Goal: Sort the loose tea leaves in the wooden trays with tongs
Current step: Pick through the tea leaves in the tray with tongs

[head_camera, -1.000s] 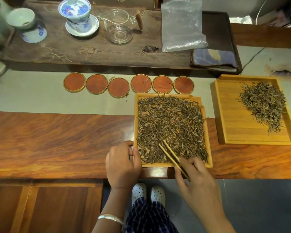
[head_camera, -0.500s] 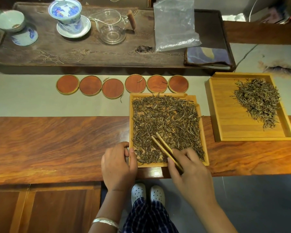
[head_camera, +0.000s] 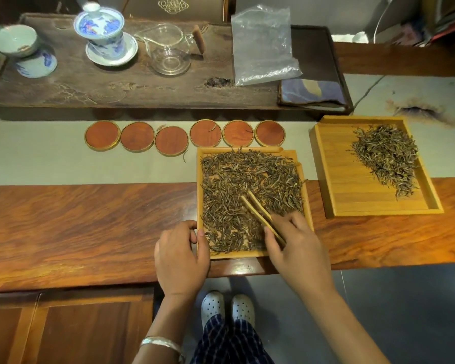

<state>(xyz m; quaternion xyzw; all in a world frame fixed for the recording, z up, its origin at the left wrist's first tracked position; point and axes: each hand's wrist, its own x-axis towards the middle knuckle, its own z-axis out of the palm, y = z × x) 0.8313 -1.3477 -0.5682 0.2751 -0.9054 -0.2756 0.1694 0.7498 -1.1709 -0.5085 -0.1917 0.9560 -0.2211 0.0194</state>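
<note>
1. tongs have crept further up into the loose tea leaves, tips slightly apart.
2. right hand fingers pinch them; left hand grips the near tray, likely to steady it.

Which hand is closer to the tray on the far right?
The right hand, holding the tongs over the middle tray. The left hand grips that tray's opposite corner, farther from the right tray.

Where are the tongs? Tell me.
In the head view, the tongs sit right of centre, held by the right hand, their tips among the leaves in the near tray.
</note>
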